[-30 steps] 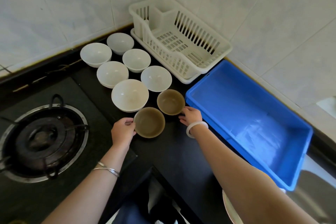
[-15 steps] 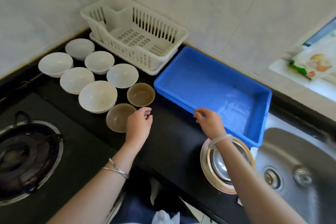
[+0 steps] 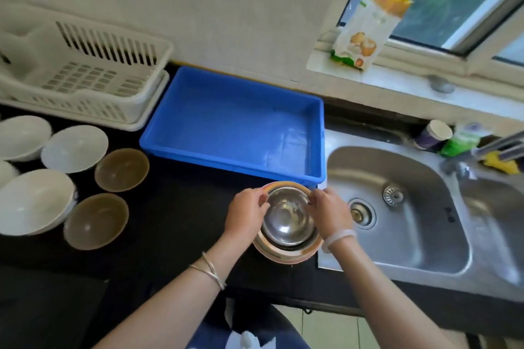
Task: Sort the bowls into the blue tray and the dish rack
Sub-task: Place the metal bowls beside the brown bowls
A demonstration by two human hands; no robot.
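Note:
A steel bowl (image 3: 287, 219) sits nested in an orange-rimmed bowl (image 3: 283, 256) on the black counter, just in front of the blue tray (image 3: 232, 122). My left hand (image 3: 246, 217) grips the steel bowl's left rim and my right hand (image 3: 330, 214) grips its right rim. The blue tray holds nothing. The white dish rack (image 3: 85, 76) stands at the back left, also with nothing in it. Two brown bowls (image 3: 122, 169) (image 3: 95, 220) and several white bowls (image 3: 75, 148) (image 3: 32, 201) stand on the counter at the left.
A steel sink (image 3: 402, 215) lies right of the stacked bowls, with a tap (image 3: 499, 147) and containers at its far right. A packet (image 3: 368, 25) leans on the window sill. A tiled wall runs behind the rack and tray.
The view swung right from the bowls by the stove to the sink. Both hands left the brown bowls, moved right, and now hold the steel bowl's rim.

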